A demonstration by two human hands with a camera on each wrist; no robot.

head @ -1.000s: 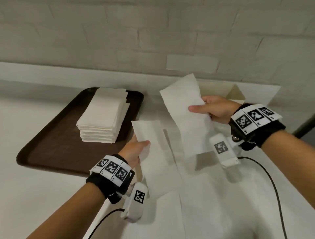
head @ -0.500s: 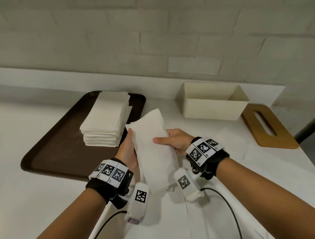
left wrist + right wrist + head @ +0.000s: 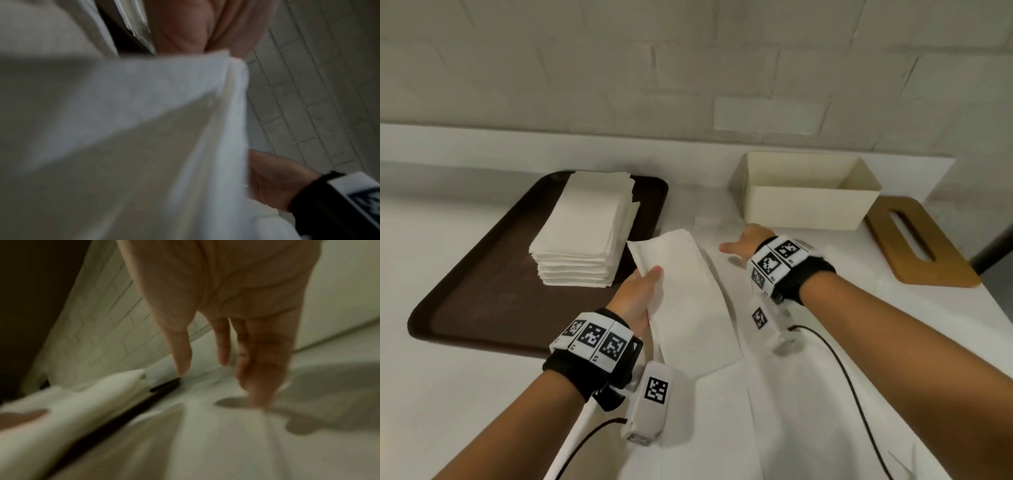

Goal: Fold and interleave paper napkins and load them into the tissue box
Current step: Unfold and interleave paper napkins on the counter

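Observation:
My left hand grips a folded white napkin by its left edge, thumb on top, holding it just above the white table; the left wrist view shows the same napkin filling the frame, blurred. My right hand is off the napkin, fingers straight and pointing down at flat napkins lying on the table in front of the cream tissue box. In the right wrist view its fingertips reach the paper on the table. The box stands open and looks empty.
A dark brown tray at the left carries a stack of folded napkins. The wooden slotted lid lies right of the box. More flat napkins cover the table near me. A cable trails from my right wrist.
The two napkins were brought together into my left hand. My right hand let go and moved forward and right to the table in front of the box.

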